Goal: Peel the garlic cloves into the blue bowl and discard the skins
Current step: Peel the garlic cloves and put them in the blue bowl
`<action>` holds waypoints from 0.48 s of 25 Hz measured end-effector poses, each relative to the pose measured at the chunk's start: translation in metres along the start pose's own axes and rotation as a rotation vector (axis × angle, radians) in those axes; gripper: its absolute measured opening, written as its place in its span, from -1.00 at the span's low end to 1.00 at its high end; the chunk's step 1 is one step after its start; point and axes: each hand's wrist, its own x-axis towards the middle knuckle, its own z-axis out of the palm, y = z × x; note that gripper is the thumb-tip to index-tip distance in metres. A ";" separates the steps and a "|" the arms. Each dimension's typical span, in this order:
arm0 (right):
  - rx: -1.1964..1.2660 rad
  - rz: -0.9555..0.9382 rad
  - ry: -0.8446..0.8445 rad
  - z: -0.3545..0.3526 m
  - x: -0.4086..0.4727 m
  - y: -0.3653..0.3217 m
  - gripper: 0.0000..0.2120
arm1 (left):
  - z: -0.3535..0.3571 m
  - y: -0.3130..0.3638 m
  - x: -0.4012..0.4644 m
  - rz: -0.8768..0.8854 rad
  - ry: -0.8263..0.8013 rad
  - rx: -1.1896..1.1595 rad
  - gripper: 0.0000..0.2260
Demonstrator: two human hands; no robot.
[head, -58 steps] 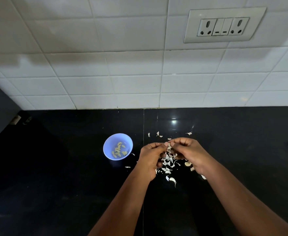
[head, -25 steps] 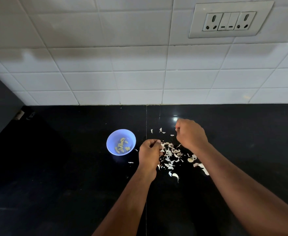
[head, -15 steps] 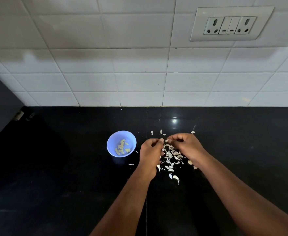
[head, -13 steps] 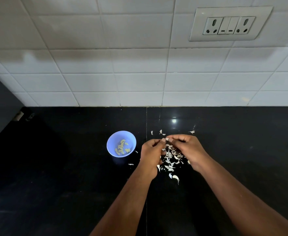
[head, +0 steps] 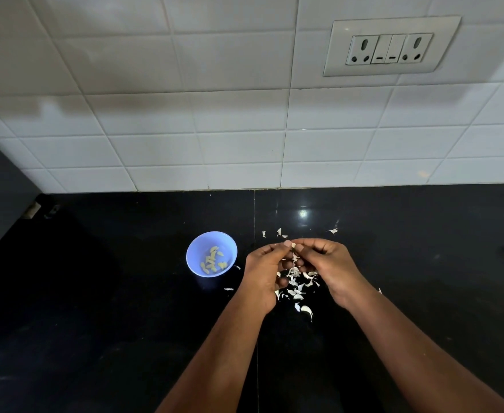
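Nearest me, papery white garlic skins (head: 296,286) litter the glossy black bench (head: 96,308). Above them my left hand (head: 264,269) and right hand (head: 329,265) both pinch one small pale garlic clove (head: 293,245), light and slippery; I'd hold its ends. Farther left, the round blue plastic bowl (head: 195,248) holds peeled cloves.

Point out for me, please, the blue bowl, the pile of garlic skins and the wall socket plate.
blue bowl (head: 191,255): head view, bare inner wall at its left.
pile of garlic skins (head: 296,289): head view, middle of the heap between the wrists.
wall socket plate (head: 390,49): head view, centre switches.
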 end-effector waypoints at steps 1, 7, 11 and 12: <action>0.005 0.005 -0.003 0.000 0.001 0.000 -0.86 | -0.001 0.000 0.001 0.006 0.002 -0.003 -0.92; 0.224 0.109 -0.073 -0.001 0.008 0.002 -0.80 | -0.004 0.004 0.002 -0.003 -0.049 -0.076 -0.95; 0.416 0.234 -0.079 0.001 0.007 0.002 -0.83 | -0.004 0.002 0.002 -0.007 -0.044 -0.112 -0.96; 0.443 0.254 -0.076 0.001 0.007 0.003 -0.85 | -0.003 0.001 0.002 0.007 -0.032 -0.083 -0.95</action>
